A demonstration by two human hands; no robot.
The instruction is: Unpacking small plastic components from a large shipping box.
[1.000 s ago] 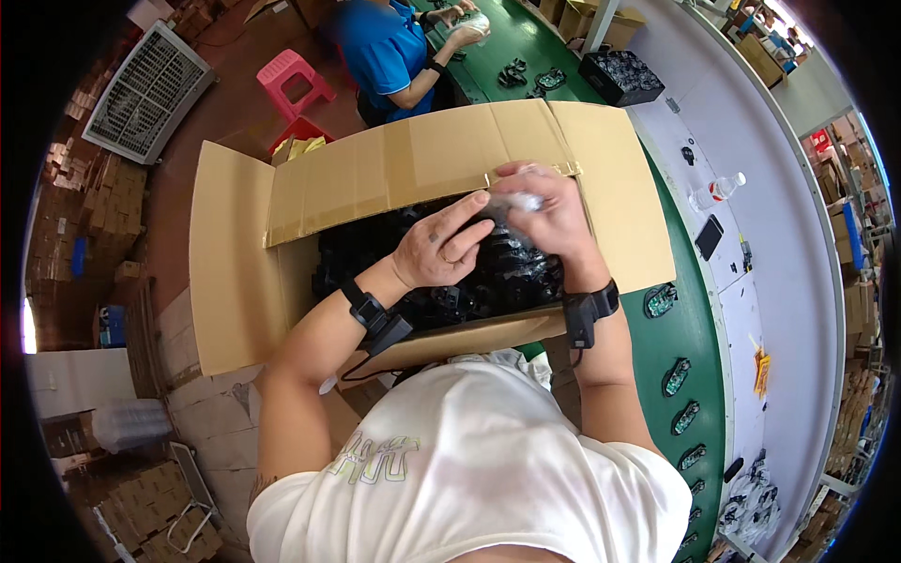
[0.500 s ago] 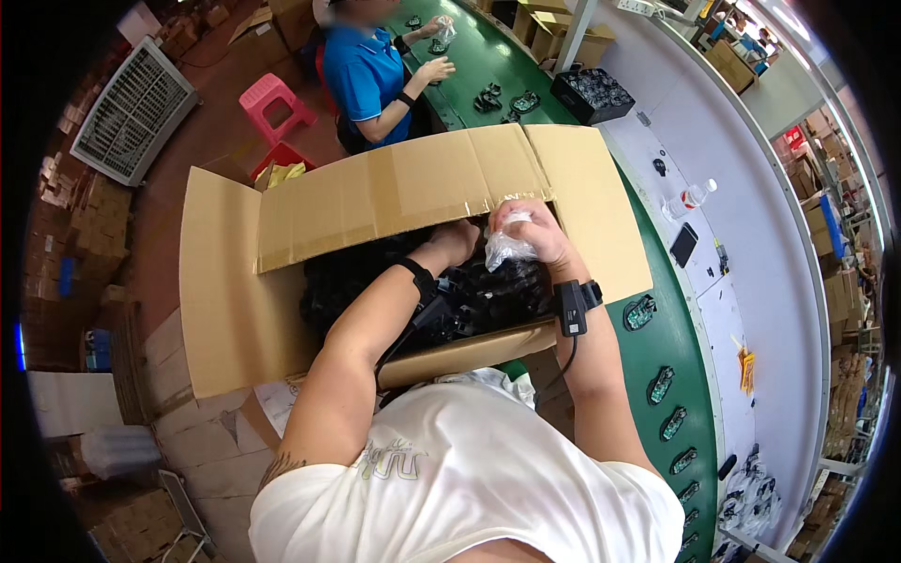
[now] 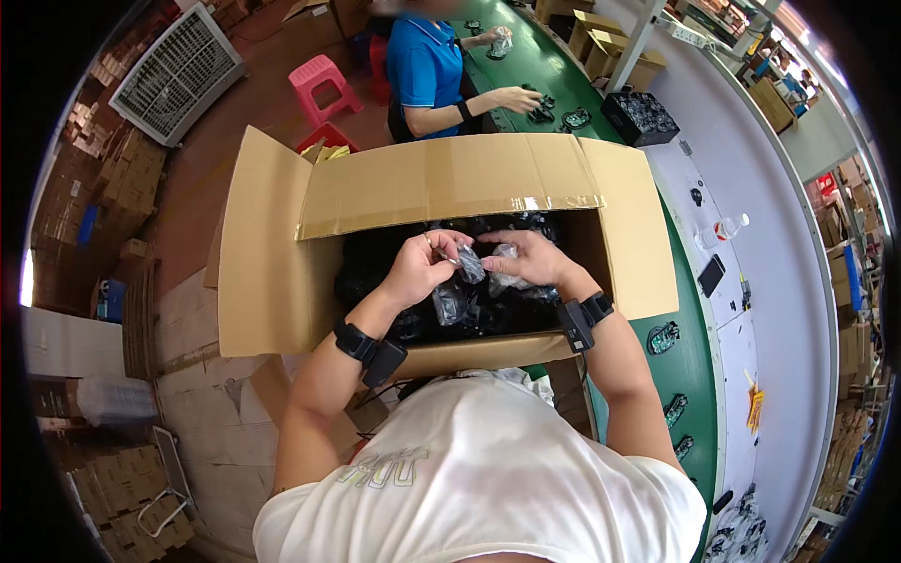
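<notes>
A large open cardboard box [image 3: 450, 174] stands in front of me, filled with black parts [image 3: 375, 258], many in clear plastic. Above them my left hand [image 3: 424, 267] is closed, thumb and fingers pinching a small clear plastic bag [image 3: 470, 266] with something dark in it. Facing it, my right hand [image 3: 530, 258] curls around a crumpled clear bag [image 3: 505, 274], its thumb pointing at the left hand's bag. Under my left hand lies another bagged dark piece [image 3: 450, 306]; whether it is joined to the pinched bag, I cannot tell.
A green conveyor belt [image 3: 690, 375] with circuit-board parts runs along the right. Beyond the box a co-worker in a blue shirt [image 3: 422, 70] handles parts. A black crate [image 3: 641, 117], a bottle [image 3: 723, 231] and a phone [image 3: 711, 275] sit on the right; a pink stool [image 3: 324, 84] stands far left.
My hands have come up from deeper in the box, the left now pinching a bag near the right. The view has shifted, and the co-worker's hand has reached to the belt parts.
</notes>
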